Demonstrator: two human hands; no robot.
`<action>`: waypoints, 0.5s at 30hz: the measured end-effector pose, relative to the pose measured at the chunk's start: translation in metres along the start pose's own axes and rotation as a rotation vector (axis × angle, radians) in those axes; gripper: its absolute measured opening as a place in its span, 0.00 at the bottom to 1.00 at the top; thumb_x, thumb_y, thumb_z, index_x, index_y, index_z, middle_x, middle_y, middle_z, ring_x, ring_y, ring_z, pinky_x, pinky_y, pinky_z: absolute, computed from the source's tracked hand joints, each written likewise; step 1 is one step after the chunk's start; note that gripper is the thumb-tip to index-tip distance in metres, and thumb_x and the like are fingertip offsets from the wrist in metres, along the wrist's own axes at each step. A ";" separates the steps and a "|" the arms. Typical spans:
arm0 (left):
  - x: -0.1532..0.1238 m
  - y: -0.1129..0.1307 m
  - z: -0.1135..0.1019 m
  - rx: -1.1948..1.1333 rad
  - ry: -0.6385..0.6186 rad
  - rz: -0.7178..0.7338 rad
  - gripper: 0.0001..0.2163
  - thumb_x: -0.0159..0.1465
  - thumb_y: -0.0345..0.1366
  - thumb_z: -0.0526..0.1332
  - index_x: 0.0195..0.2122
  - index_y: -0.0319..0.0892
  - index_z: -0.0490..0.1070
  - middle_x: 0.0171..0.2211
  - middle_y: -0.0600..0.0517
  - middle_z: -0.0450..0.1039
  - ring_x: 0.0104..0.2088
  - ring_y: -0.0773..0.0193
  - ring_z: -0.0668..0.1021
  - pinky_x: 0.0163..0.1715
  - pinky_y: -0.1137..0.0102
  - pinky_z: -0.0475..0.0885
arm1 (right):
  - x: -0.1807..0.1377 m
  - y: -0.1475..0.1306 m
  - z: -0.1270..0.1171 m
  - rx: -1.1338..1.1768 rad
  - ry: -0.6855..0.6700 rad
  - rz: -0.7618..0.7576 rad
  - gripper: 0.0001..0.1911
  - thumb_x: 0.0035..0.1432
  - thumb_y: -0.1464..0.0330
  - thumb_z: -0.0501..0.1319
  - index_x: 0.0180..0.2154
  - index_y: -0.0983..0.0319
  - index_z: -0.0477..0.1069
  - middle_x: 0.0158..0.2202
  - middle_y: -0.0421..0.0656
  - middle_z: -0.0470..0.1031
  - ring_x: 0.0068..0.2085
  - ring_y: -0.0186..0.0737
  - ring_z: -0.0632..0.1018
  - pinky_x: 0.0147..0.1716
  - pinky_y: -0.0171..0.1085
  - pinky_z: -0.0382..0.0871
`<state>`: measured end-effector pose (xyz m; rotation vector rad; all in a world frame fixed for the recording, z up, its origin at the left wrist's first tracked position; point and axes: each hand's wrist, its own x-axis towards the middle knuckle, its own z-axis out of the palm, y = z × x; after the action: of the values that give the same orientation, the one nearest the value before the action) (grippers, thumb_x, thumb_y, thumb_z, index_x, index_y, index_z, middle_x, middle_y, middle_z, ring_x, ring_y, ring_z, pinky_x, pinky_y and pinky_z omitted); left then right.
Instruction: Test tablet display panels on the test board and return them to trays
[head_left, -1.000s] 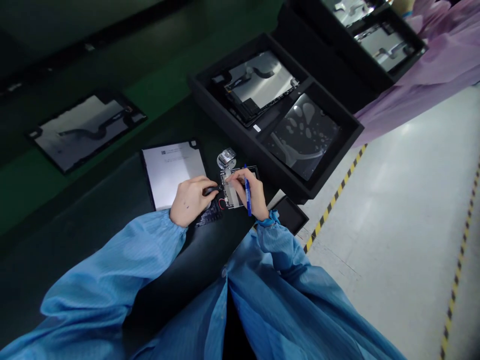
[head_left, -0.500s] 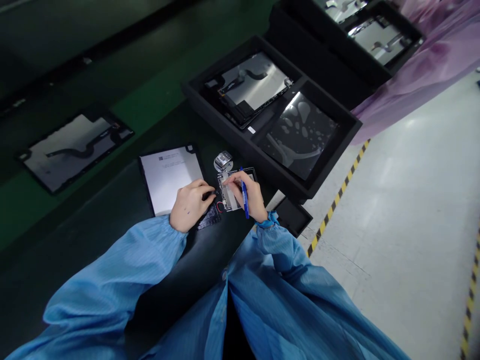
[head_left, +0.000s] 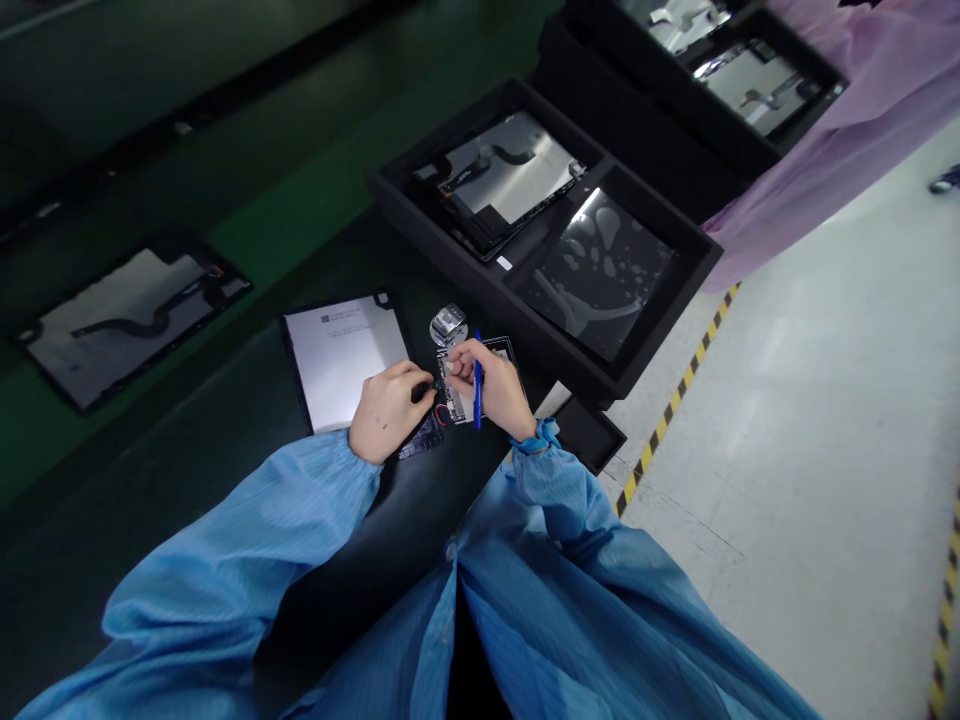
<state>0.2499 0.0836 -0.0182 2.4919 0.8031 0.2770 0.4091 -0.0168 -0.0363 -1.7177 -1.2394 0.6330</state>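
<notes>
An opened tablet point(head_left: 341, 352) lies on the dark bench, its pale battery panel on the left and its circuit boards on the right. My left hand point(head_left: 390, 410) rests curled on the boards, its fingertips pinching something small and dark that I cannot make out. My right hand point(head_left: 495, 392) is closed around a blue pen point(head_left: 477, 378) and its fingertips press on a pale strip over the board. The two hands nearly touch. A small shiny metal part point(head_left: 448, 324) lies just beyond them.
A black foam tray point(head_left: 679, 268) with two tablet panels stands to the right rear, another tray point(head_left: 806, 110) behind it. A loose panel point(head_left: 120, 310) lies on the green belt at left. A small black tray point(head_left: 592, 432) sits near my right wrist. A person's pink sleeve point(head_left: 847, 150) is at top right.
My right hand has drawn slightly left and inward, tilting the pen more upright. My left hand has barely moved. The camera has shifted a little.
</notes>
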 end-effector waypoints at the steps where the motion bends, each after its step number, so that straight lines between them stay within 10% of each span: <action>1: 0.000 0.000 0.000 0.003 -0.002 0.005 0.08 0.63 0.33 0.61 0.37 0.40 0.80 0.37 0.48 0.79 0.37 0.57 0.80 0.36 0.66 0.71 | 0.001 0.001 0.001 -0.032 -0.004 -0.014 0.09 0.56 0.71 0.64 0.40 0.59 0.69 0.32 0.36 0.72 0.33 0.35 0.74 0.36 0.34 0.66; 7: 0.003 0.006 0.000 0.024 -0.061 -0.023 0.08 0.63 0.32 0.59 0.36 0.39 0.79 0.38 0.46 0.79 0.38 0.54 0.81 0.37 0.64 0.73 | 0.000 0.001 0.017 -0.149 0.116 -0.044 0.05 0.60 0.67 0.64 0.38 0.58 0.69 0.28 0.36 0.70 0.32 0.38 0.73 0.36 0.36 0.64; 11: -0.010 0.006 -0.022 -0.089 0.087 -0.012 0.19 0.64 0.38 0.62 0.55 0.39 0.73 0.56 0.41 0.73 0.56 0.49 0.75 0.56 0.58 0.70 | -0.009 -0.011 0.008 0.045 0.241 -0.021 0.07 0.63 0.62 0.62 0.39 0.58 0.69 0.30 0.37 0.73 0.29 0.36 0.74 0.35 0.35 0.69; 15: -0.057 -0.012 -0.061 -0.395 0.249 -0.263 0.33 0.64 0.47 0.64 0.68 0.49 0.57 0.69 0.47 0.57 0.65 0.49 0.66 0.66 0.55 0.61 | -0.020 -0.029 -0.011 -0.113 -0.119 -0.230 0.29 0.54 0.57 0.71 0.54 0.59 0.69 0.47 0.47 0.77 0.49 0.46 0.77 0.52 0.42 0.71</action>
<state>0.1780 0.0830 0.0248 1.9836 1.0502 0.5970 0.3977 -0.0366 -0.0077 -1.6152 -1.5569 0.5423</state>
